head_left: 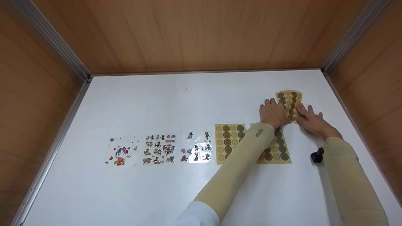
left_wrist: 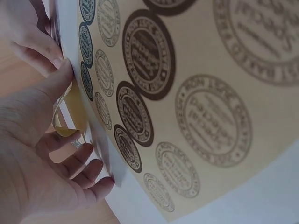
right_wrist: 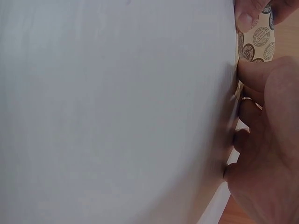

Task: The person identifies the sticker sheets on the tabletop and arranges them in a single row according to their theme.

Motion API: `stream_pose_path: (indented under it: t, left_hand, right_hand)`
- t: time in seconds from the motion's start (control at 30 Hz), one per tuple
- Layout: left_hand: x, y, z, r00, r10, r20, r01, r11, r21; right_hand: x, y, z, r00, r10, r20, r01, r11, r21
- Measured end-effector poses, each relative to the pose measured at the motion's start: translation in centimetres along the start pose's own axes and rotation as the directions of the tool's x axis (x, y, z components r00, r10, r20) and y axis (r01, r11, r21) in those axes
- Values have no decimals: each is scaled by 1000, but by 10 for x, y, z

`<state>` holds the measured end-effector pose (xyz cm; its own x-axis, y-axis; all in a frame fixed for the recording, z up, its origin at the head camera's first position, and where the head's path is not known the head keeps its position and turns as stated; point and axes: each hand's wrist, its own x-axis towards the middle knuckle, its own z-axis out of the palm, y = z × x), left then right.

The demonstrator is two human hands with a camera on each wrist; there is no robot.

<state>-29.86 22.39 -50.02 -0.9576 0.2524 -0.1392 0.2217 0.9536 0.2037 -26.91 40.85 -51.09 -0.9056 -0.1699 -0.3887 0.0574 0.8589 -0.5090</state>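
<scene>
A tan sheet of round stickers (head_left: 287, 98) lies at the table's back right, its far edge bowed. My left hand (head_left: 272, 113) pinches its left edge between thumb and index finger; in the left wrist view the sheet's edge bends up there, and the other fingers curl loosely near the table. At the opposite edge my right hand (head_left: 313, 122) pinches the sheet between thumb and index finger, its other fingers spread over the table. A second tan sticker sheet (head_left: 276, 157) lies just in front, partly under my left forearm. Beside it lies a third tan sticker sheet (head_left: 221, 142).
Further left, three clear sheets of small colourful stickers lie in a row: a right one (head_left: 196, 150), a middle one (head_left: 159, 150) and a left one (head_left: 121, 151). A small black object (head_left: 317, 156) stands by my right forearm. Wooden panels (head_left: 201, 37) enclose the white table.
</scene>
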Motion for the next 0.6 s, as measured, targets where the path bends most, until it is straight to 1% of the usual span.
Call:
stream_pose_path:
  t: [0.17,0.27,0.43,0.6]
  left_hand:
    - [1,3,0,1000,-9,-2,9,999,-31]
    - [0,5,0,999,-32,9,33,998,-59]
    - [-1,6,-4,997,-74,35,78,990,-119]
    - [0,8,-6,997,-82,17,83,979,-188]
  right_hand:
    - [1,-1,-1,1000,10,-4,-10,1000,5]
    - [2,0,0,1000,-3,-2,3,1000,6]
    - [3,0,0,1000,2,9,-2,1000,5]
    - [3,3,-2,999,-39,-8,39,999,-7]
